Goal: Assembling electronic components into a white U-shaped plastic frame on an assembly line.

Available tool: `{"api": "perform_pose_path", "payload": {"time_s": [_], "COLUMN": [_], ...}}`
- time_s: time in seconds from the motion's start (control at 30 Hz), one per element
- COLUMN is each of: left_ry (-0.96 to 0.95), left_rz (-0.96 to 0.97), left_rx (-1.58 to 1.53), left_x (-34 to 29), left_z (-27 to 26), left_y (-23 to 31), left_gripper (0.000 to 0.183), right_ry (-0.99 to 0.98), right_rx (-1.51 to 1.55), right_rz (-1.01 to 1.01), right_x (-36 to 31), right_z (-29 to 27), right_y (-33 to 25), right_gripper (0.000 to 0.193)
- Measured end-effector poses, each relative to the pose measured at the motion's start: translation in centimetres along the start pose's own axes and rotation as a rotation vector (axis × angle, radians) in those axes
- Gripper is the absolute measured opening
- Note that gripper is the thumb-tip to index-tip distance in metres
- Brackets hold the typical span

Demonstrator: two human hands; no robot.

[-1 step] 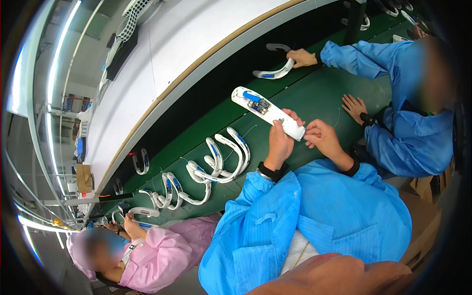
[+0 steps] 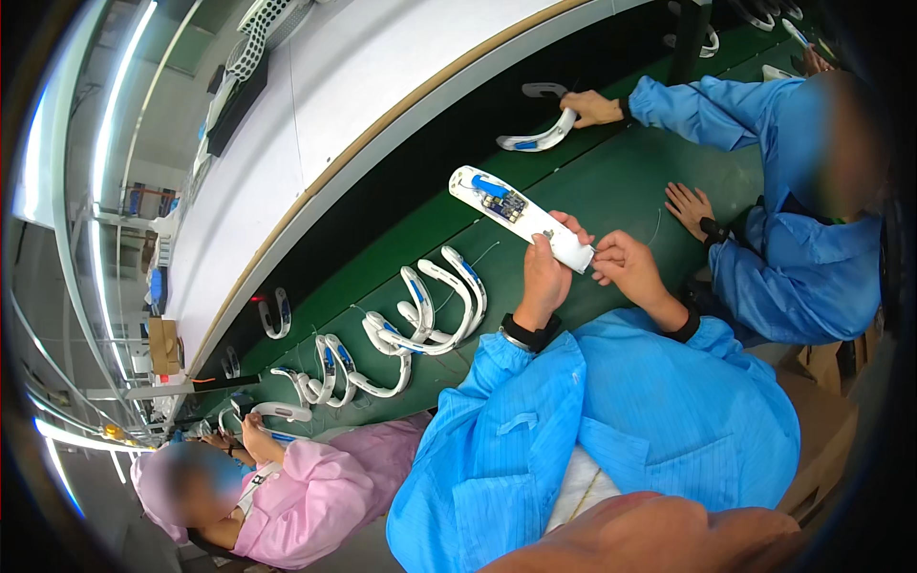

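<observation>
My left hand [image 2: 546, 279] is closed around the lower part of a long white curved plastic housing [image 2: 528, 223], thumb on its open face. Toward the far end of the housing lie a blue battery-like cylinder [image 2: 489, 185] and a small circuit board [image 2: 508, 204]. At the near end, my right hand [image 2: 626, 267] pinches with thumb and fingers close to the housing's tip. What sits between those fingertips is too small to make out; it may be a thin wire.
Several white curved housings [image 2: 464, 286] with thin wires stand on the green bench [image 2: 597, 181] to my left. At the right, a co-worker's hand [image 2: 592, 108] holds another white curved piece [image 2: 541, 141]. A person in pink [image 2: 315, 497] works at the left. A white shelf [image 2: 353, 86] runs above the bench.
The co-worker's hand and the white curved piece in it have shifted slightly to the right. My hands and the housing stay almost in place.
</observation>
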State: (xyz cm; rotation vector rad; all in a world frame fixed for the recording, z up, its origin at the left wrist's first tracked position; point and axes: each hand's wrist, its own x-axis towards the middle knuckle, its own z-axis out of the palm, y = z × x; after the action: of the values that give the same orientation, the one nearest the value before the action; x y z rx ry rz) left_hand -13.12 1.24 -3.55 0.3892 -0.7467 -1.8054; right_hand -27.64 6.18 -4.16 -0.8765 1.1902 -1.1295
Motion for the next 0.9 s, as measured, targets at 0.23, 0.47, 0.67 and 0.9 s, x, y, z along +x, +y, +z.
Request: {"api": "perform_pose_path", "payload": {"time_s": [0.23, 0.47, 0.67, 0.9], "left_ry": [-0.164, -0.169, -0.081, 0.129], "left_rz": [0.074, 0.078, 0.041, -0.083], "left_rx": [0.208, 0.229, 0.064, 0.254], "left_x": [-0.5, -0.7, -0.6, -0.4], "left_z": [0.0, -0.4, -0.4, -0.9], "left_y": [-0.4, -0.7, -1.0, -1.3], "left_gripper": [0.058, 0.057, 0.045, 0.023], "right_ry": [0.062, 0.005, 0.043, 0.167], "right_rx": [-0.215, -0.186, -0.096, -0.529], "right_rz": [-0.187, -0.031, -0.107, -0.41], "right_x": [-0.4, -0.3, -0.3, 1.4], "right_z": [0.2, -0.5, 0.2, -1.0], "right_y": [-0.3, 0.8, 1.1, -3.6], "right_gripper": [0.041, 0.049, 0.044, 0.035]}}
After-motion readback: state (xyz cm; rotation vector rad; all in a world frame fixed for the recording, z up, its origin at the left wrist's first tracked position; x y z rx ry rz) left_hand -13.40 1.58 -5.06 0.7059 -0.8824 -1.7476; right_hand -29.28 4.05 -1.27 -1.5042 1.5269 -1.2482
